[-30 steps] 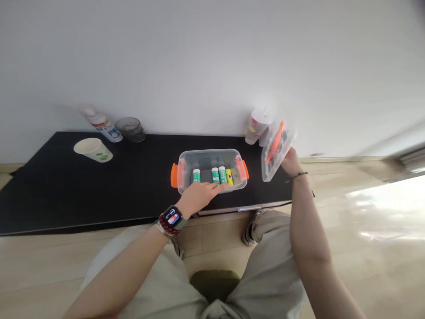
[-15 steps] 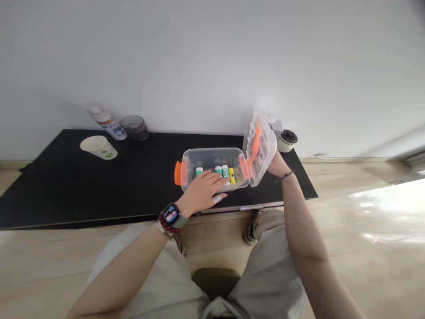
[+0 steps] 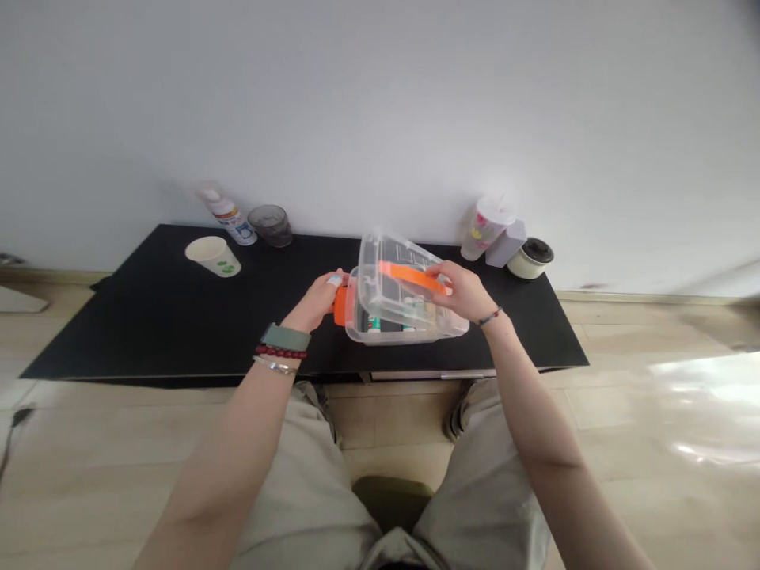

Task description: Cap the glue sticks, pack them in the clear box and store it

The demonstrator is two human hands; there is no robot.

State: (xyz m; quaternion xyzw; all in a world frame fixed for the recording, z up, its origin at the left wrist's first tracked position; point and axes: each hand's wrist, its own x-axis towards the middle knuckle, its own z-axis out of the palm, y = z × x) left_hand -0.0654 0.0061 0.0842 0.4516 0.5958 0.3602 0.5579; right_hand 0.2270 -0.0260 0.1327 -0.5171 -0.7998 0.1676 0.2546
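A clear plastic storage box (image 3: 392, 338) stands on the black tabletop, with an orange latch (image 3: 340, 305) at its left end. Its clear lid (image 3: 380, 299) is tilted over it, the left side raised above the rim. My right hand (image 3: 464, 293) is closed on the lid by its orange handle (image 3: 412, 275). At the box's left end, my left hand (image 3: 321, 301) is closed around the edge by the latch, its fingertips partly hidden. Green-and-white bottles (image 3: 374, 324) inside show partly through the gap and the clear plastic.
On the left of the black table (image 3: 237, 340) are a paper cup (image 3: 214, 257), a spray can (image 3: 231, 220) and a dark glass (image 3: 271, 226). At the back right stand a flowered tumbler (image 3: 482, 229), a pale box (image 3: 507, 244) and a black-lidded jar (image 3: 530, 259). A wall rises behind.
The lid has swung left from standing upright to lying tilted over the box, carried by my right hand. My left hand has left the bottles and moved to the box's left end.
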